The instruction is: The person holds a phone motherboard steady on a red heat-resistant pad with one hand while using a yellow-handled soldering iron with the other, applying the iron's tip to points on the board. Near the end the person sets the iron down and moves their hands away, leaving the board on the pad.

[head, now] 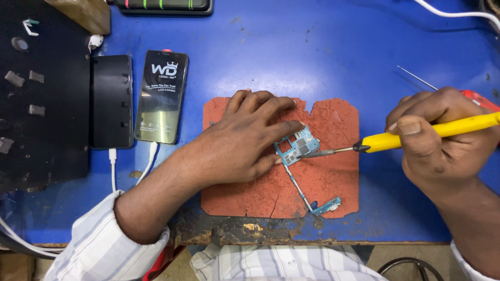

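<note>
- The left hand [245, 138] lies flat, fingers spread, pressing the blue circuit board [298, 147] onto the red mat [328, 182].
- The right hand [440, 138] is closed around a yellow-handled soldering iron [416, 136], whose tip touches the board.
- The board sits at the mat's centre, between both hands.

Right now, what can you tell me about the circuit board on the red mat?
The circuit board is teal, with metal shields on its wide upper part; a thin strip runs down to a small lower piece. It lies flat on the worn red mat. The left hand presses on its left edge, and the tip of the yellow-handled tool, held by the right hand, touches it.
</note>
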Tool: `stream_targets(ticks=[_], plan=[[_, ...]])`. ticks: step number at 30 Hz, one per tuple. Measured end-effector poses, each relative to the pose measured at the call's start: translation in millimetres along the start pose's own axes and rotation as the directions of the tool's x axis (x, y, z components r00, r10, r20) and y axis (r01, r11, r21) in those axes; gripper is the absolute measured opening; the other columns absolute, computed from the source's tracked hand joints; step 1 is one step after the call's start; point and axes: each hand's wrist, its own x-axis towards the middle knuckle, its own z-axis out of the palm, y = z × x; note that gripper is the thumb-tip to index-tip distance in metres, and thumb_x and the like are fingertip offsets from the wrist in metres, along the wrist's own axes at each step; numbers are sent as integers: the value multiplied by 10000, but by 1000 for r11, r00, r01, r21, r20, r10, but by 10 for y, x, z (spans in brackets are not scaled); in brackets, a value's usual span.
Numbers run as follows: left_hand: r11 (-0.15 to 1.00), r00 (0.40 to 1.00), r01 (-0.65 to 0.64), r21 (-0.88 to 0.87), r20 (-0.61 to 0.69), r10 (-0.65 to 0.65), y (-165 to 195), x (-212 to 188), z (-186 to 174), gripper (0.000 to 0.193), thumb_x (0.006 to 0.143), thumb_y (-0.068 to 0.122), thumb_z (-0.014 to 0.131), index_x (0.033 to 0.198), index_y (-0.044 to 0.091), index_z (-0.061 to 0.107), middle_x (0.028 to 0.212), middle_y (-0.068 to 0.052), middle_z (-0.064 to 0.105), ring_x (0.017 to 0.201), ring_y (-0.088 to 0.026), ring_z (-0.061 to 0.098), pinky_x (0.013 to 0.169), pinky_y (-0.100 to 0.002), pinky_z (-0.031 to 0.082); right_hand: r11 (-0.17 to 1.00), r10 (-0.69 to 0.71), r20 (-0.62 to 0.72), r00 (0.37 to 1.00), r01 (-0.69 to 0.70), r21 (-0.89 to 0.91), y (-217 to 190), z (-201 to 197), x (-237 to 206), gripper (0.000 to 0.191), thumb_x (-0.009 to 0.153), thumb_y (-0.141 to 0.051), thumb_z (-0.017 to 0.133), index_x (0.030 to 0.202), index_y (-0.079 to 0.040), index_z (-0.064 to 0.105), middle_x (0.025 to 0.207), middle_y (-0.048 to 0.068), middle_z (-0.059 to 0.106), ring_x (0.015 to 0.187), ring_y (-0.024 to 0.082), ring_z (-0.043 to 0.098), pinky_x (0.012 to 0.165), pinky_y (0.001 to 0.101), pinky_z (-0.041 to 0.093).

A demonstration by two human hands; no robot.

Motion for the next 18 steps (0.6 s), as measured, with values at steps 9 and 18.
stream_targets(ticks=[9,18], plan=[[1000,1000,-1,2,-1,1,-6,-6,10,608,741,205,753,1333,135,638,1474,-141,496,1366,-370,424,1130,-553,320,1000,12,-2,1000,-12,5,1,0,-6,255,1104,-169,636,917,-28,536,700,90,607,558,130,600,550,253,505],[1000,1000,0,3,-8,0,-3,-10,15,606,747,211,757,1336,133,637,1476,-140,496,1370,-368,423,1133,-556,319,1000,23,-11,1000,-22,16,23,6,-8,244,1091,-159,636,908,-33,535,700,83,609,552,126,596,547,251,507]])
